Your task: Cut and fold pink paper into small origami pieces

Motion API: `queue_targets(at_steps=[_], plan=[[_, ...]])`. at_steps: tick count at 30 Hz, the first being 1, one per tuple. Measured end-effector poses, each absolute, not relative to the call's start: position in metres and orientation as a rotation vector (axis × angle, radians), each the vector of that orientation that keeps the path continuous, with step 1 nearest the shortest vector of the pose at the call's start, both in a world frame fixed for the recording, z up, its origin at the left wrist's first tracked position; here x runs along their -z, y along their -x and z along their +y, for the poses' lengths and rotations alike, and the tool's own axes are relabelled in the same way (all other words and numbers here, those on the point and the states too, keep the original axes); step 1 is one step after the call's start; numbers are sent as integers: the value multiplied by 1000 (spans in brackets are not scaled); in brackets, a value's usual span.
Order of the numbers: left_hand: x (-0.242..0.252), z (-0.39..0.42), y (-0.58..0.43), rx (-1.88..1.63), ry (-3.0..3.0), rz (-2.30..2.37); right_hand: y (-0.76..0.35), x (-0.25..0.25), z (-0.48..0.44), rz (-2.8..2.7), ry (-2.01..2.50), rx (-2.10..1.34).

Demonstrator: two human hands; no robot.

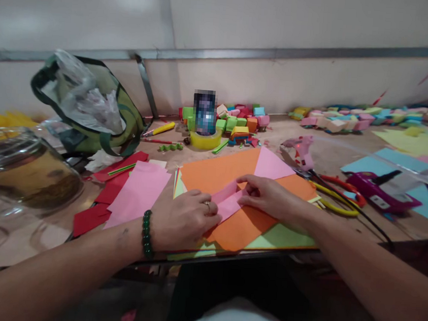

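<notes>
My left hand (185, 217), with a ring and a green bead bracelet at the wrist, presses down with curled fingers on a small pink paper piece (229, 201). My right hand (266, 194) pinches the same pink piece from the right side. The piece lies on a stack of coloured sheets topped by an orange sheet (216, 173) near the table's front edge. A larger pink sheet (273, 165) lies on the orange one, farther back.
A pink paper pile (139, 191) and red scraps (111, 187) lie left. A green bag (88, 106) and a glass jar (20, 170) stand far left. Folded paper cubes (239, 118), a tape roll (205, 140), a pink glue gun (301, 150), scissors (339, 192) and a purple glue gun (378, 193) surround the sheets.
</notes>
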State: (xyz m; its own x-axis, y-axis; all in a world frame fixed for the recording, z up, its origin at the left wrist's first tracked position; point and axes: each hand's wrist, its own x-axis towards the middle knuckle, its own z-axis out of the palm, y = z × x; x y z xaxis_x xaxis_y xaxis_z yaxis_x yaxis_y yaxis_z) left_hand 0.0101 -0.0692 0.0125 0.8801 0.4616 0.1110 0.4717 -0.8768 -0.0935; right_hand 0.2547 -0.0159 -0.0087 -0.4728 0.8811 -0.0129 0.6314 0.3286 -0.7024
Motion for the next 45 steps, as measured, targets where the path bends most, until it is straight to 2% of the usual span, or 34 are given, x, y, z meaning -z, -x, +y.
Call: queue_targets(at_steps=[6, 13, 31, 37, 45], plan=[[-6, -71, -1, 182, 3043, -781, -252, 7, -19, -2240, 1380, -858], [-8, -71, -8, 530, 3216, -994, -249, 0, -23, -2282, 1406, -804], [-11, -80, -16, 169, 3089, -762, -248, 14, -17, -2234, 1423, -726], [-10, -84, -22, 221, 3134, -912, -247, 10, -19, -2245, 1452, -729], [-14, -88, -31, 119, 3099, -988, -248, -1, -26, -2319, 1457, -706]])
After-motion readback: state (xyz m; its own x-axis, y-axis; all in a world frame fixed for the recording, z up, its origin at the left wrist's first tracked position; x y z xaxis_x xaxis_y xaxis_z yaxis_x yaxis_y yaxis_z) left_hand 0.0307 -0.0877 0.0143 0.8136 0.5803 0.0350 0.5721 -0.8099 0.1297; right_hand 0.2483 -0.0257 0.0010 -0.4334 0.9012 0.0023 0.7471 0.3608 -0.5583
